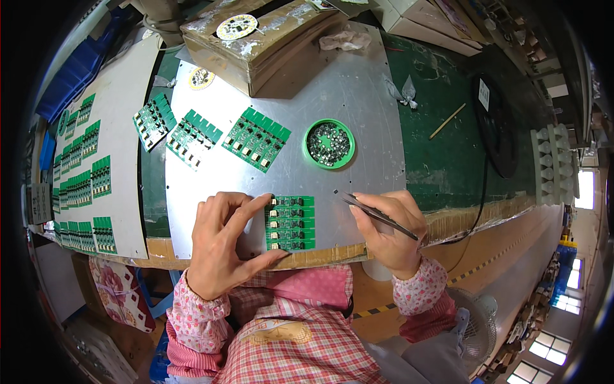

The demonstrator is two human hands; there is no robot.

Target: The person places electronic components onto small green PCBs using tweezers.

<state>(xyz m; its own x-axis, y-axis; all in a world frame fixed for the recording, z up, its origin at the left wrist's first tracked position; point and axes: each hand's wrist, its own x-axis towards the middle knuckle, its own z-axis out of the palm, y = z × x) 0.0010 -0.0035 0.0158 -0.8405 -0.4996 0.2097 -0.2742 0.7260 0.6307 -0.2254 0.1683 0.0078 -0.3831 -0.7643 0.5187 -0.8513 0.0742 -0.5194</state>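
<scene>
A green circuit board (pixel 291 223) with rows of black and white parts lies near the front edge of the metal sheet. My left hand (pixel 225 238) grips it by its left side, index finger at the upper corner and thumb at the lower one. In my right hand (pixel 393 235) is a pair of dark tweezers (pixel 385 219), pinched between thumb and fingers. Their tips point up and left, off the board's right side. A tiny dark component (pixel 336 191) shows right at the tips; whether they clasp it is too small to tell. Beyond stands a round green dish (pixel 329 161) of small loose components.
Several more boards, such as one green board (pixel 257 139), lie on the metal sheet (pixel 364 83). A grey panel (pixel 125 217) at left bears rows of boards. Behind sits a cardboard box (pixel 256 61); at right are a thin stick (pixel 448 121) and a black reel (pixel 491 128).
</scene>
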